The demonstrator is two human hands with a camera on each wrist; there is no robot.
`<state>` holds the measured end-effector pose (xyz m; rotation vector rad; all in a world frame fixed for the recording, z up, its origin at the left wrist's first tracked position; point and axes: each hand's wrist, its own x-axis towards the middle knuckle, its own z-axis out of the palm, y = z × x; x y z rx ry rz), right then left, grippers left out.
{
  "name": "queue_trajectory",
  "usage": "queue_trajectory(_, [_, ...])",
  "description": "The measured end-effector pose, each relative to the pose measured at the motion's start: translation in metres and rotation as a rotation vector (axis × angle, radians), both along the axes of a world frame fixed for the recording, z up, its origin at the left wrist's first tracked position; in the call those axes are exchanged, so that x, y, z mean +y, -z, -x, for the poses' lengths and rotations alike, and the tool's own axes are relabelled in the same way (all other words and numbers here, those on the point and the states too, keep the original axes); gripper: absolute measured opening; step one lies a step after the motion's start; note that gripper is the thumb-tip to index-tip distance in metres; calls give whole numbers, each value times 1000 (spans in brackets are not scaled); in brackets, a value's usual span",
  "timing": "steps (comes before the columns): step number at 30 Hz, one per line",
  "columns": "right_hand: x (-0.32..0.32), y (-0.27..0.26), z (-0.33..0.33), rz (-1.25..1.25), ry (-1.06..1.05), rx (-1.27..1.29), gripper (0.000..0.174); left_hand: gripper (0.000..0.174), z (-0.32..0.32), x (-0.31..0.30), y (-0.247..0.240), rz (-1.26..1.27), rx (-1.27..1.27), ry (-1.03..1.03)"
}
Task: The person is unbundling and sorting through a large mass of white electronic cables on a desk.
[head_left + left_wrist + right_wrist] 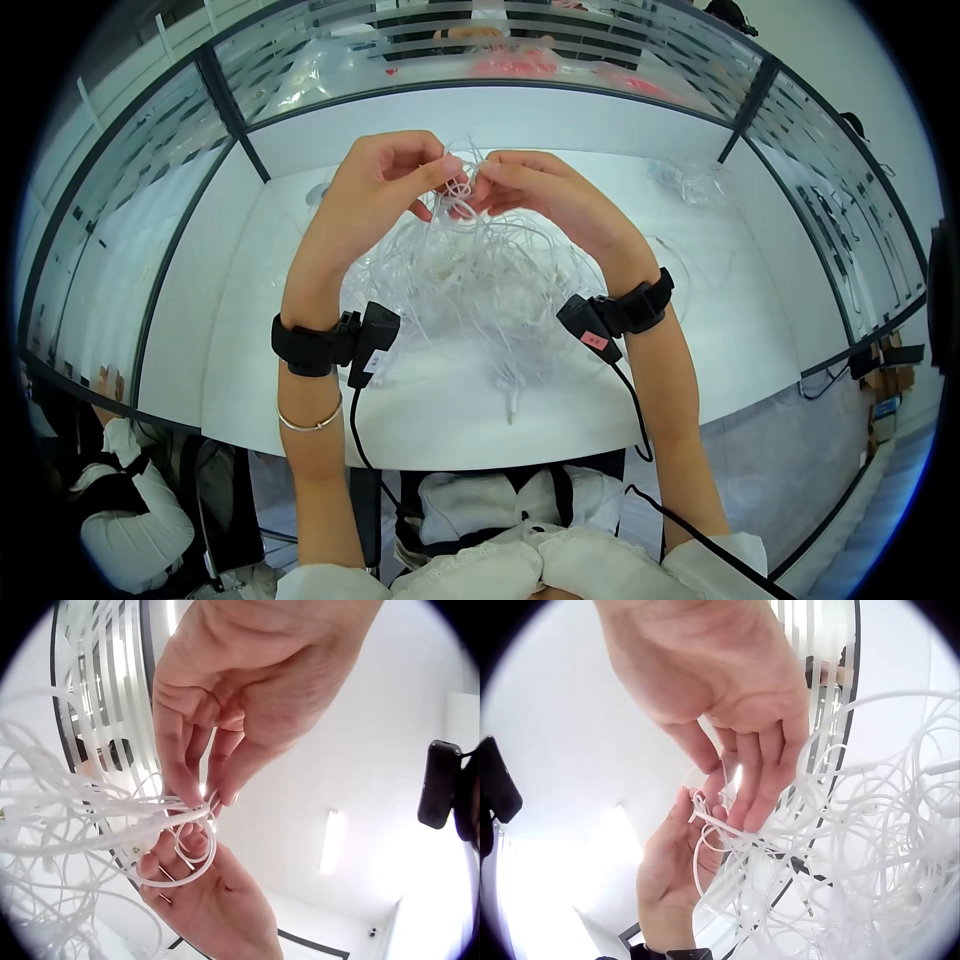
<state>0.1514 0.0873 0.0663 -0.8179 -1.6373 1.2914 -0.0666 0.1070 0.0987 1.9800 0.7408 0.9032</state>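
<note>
A big tangle of thin white cables [480, 270] lies on the white table, its upper strands raised between both hands. The left hand [385, 185] pinches a looped knot of cable between thumb and fingertips; the left wrist view shows this hand [247, 690] from close up, above the small loops [196, 832]. Close beside it, the right hand [550, 190] has thumb and forefinger together on a thin strand. In the right wrist view, that hand [720, 697] has curled fingers by the knot [699, 806]. The fingertips partly hide the knot.
A clear plastic bundle [690, 182] lies at the table's back right. Low white panels with glass above [490, 125] surround the table [245, 350]. Behind the glass are another person's hands and red and clear items. Another person sits at the lower left.
</note>
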Motion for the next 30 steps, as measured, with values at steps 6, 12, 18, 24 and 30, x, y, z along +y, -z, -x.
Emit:
queue_trajectory(6, [2,-3,0,-118,114,-92,29,22,-2,4,4,-21,-52,-46])
queue_trajectory(12, [-4,-7,-3,-219,220,-142,26,23,-1,4,4,6,-22,-58])
queue_trajectory(18, [-14,-17,-6,-49,71,-240,28,22,-1,-4,-2,44,-38,-33])
queue_trajectory(24, [-23,-16,5,-165,71,-380,37,22,0,-5,-5,124,-110,48])
queue_trajectory(30, [-22,-13,9,-356,58,-490,34,21,1,-2,-4,144,-149,88])
